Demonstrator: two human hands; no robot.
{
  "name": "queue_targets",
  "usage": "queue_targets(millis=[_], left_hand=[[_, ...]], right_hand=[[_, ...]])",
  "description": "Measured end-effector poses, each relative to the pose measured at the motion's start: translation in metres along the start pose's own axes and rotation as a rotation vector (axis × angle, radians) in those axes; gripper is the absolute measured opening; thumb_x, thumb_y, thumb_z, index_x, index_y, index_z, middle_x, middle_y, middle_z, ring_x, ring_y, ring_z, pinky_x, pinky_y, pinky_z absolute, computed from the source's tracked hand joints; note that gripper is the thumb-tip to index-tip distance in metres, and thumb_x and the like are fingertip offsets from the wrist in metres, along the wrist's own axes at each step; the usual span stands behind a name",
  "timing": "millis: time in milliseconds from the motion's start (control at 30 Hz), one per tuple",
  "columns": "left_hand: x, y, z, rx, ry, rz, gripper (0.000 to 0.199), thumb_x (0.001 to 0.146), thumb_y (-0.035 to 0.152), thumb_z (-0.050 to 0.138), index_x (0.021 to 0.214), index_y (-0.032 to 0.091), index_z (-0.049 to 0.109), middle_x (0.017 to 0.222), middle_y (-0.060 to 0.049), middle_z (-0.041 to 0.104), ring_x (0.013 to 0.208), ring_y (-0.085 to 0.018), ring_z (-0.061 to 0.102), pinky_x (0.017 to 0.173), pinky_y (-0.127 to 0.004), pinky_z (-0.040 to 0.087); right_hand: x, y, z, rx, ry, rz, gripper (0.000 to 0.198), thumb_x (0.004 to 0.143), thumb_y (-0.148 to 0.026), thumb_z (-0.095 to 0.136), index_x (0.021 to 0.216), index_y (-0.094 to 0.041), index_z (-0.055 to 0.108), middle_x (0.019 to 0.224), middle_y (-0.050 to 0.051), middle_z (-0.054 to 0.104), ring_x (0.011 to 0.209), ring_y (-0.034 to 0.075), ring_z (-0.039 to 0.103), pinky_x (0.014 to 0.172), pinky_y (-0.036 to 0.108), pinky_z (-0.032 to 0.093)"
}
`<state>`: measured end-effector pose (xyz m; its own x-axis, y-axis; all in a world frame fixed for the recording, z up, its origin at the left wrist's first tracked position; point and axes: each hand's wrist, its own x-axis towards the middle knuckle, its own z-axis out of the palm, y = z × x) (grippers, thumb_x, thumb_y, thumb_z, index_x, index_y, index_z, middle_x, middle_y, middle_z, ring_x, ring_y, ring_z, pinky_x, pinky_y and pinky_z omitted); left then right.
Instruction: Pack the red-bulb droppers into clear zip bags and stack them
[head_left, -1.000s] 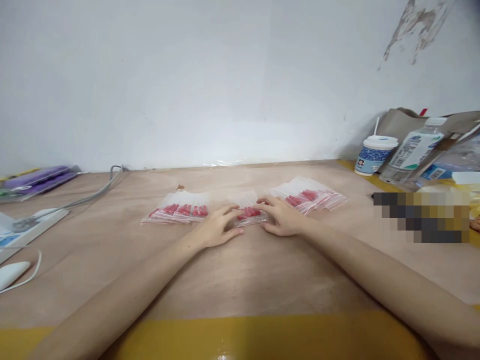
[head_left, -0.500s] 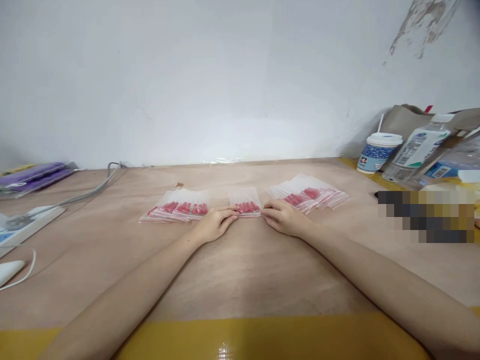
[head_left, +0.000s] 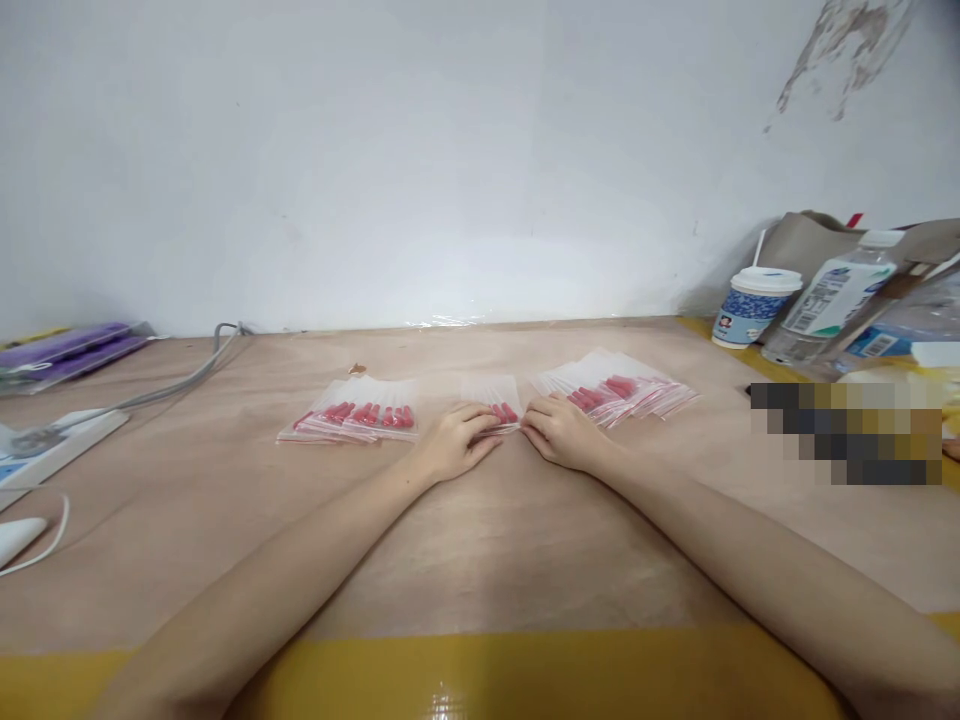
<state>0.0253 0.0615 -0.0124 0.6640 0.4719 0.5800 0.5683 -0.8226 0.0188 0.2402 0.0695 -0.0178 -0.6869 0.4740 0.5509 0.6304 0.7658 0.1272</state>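
A clear zip bag (head_left: 491,387) with small red pieces inside lies flat on the table in front of me. My left hand (head_left: 456,440) reaches over its left half, fingers on top and thumb at the near edge, covering some of the red pieces. At the near right corner, my right hand (head_left: 561,432) has its fingers closed on the bag's edge. To the left lies a fanned row of similar bags (head_left: 360,412). Another overlapping pile of bags (head_left: 619,383) rests just beyond my right hand. What the red pieces are, I cannot make out.
A lidded paper cup (head_left: 754,308) and a plastic bottle (head_left: 832,300) stand at the back right. On the left are a power strip (head_left: 71,445), a grey cable (head_left: 176,385) and purple packets (head_left: 71,350). Yellow tape (head_left: 480,675) runs along the front edge.
My left hand has slid to the right over the middle bag and now hides more of its red pieces. My right hand has stayed at the bag's right corner.
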Motion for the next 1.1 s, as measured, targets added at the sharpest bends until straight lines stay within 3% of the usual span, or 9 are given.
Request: queue_targets(millis=[233, 467, 667, 933, 1100], left_hand=[[0.022, 0.0, 0.023, 0.133, 0.02, 0.184, 0.02, 0.088, 0.017, 0.043, 0.085, 0.015, 0.063, 0.086, -0.007, 0.067, 0.08, -0.019, 0.062, 0.075, -0.033, 0.05], [0.027, -0.004, 0.025, 0.258, 0.027, 0.314, 0.024, 0.088, 0.015, 0.04, 0.075, 0.013, 0.06, 0.077, -0.008, 0.065, 0.073, -0.018, 0.062, 0.069, -0.031, 0.051], [0.019, -0.009, 0.01, 0.342, 0.067, 0.356, 0.02, 0.089, 0.015, 0.042, 0.079, 0.012, 0.06, 0.077, -0.007, 0.065, 0.073, -0.017, 0.062, 0.069, -0.03, 0.051], [-0.017, -0.025, -0.022, 0.414, 0.065, 0.326, 0.014, 0.088, 0.014, 0.046, 0.084, 0.012, 0.059, 0.085, -0.009, 0.065, 0.08, -0.019, 0.061, 0.074, -0.034, 0.05], [-0.025, -0.025, -0.025, 0.402, 0.021, 0.246, 0.019, 0.089, 0.01, 0.041, 0.079, 0.011, 0.058, 0.071, -0.007, 0.06, 0.07, -0.019, 0.059, 0.067, -0.033, 0.049]], right_hand=[[-0.003, -0.005, -0.001, 0.058, 0.031, 0.1, 0.017, 0.083, -0.018, 0.048, 0.075, -0.014, 0.062, 0.073, 0.006, 0.06, 0.069, 0.016, 0.053, 0.066, 0.029, 0.038], [-0.003, -0.002, 0.004, 0.04, 0.066, 0.002, 0.022, 0.087, -0.017, 0.042, 0.076, -0.014, 0.06, 0.073, 0.007, 0.058, 0.07, 0.017, 0.051, 0.066, 0.03, 0.038], [-0.003, -0.003, -0.001, 0.0, 0.103, -0.06, 0.024, 0.088, -0.015, 0.037, 0.076, -0.013, 0.058, 0.072, 0.008, 0.058, 0.07, 0.017, 0.049, 0.065, 0.03, 0.036], [-0.004, -0.003, -0.004, 0.044, 0.112, -0.051, 0.024, 0.088, -0.015, 0.037, 0.075, -0.014, 0.058, 0.073, 0.008, 0.058, 0.07, 0.016, 0.05, 0.066, 0.029, 0.037], [-0.002, -0.004, -0.003, 0.049, 0.085, -0.042, 0.025, 0.088, -0.015, 0.038, 0.075, -0.013, 0.059, 0.073, 0.008, 0.059, 0.071, 0.016, 0.051, 0.067, 0.029, 0.037]])
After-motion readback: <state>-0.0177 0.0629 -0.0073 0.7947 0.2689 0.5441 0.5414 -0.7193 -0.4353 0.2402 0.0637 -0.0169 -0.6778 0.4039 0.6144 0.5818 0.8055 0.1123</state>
